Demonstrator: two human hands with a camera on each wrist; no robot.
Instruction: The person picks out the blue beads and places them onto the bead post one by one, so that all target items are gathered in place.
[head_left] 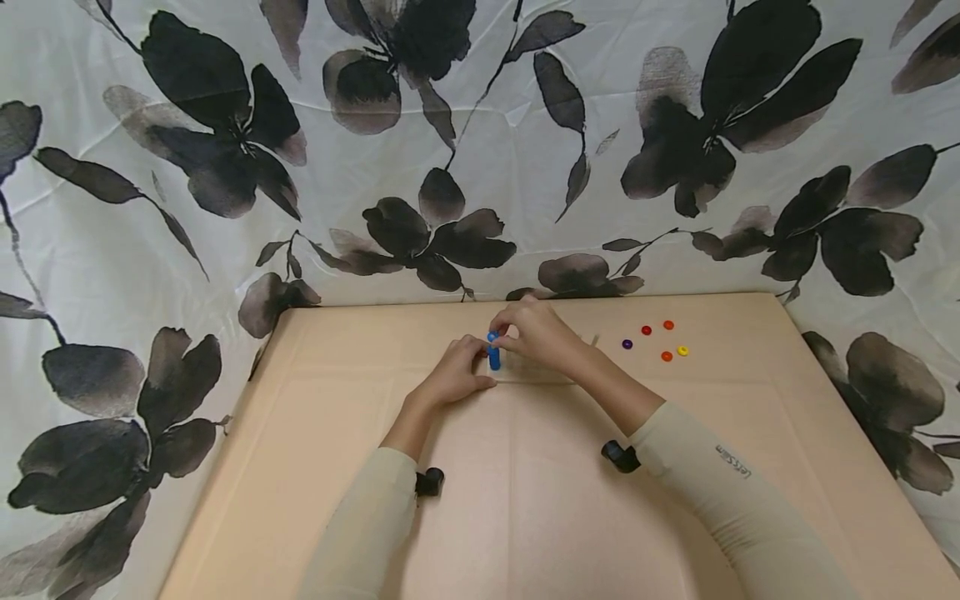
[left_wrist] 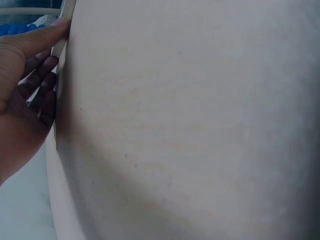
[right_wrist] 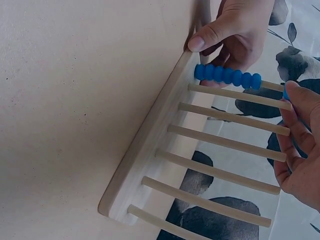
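Note:
A wooden peg rack, a pale bar with several dowels in a row, stands on the table. Blue beads are stacked on its end dowel. My left hand grips that end of the bar, thumb on the near side and fingers behind. At the tip of the same dowel, my right hand pinches another blue bead, mostly covered by the fingertips. A gap of bare dowel shows between this bead and the stack. In the head view the right forearm hides part of the rack.
Right of the rack lie several loose beads: a purple one, a red one, orange ones and a yellow one. The tan tabletop ends at a floral cloth behind it.

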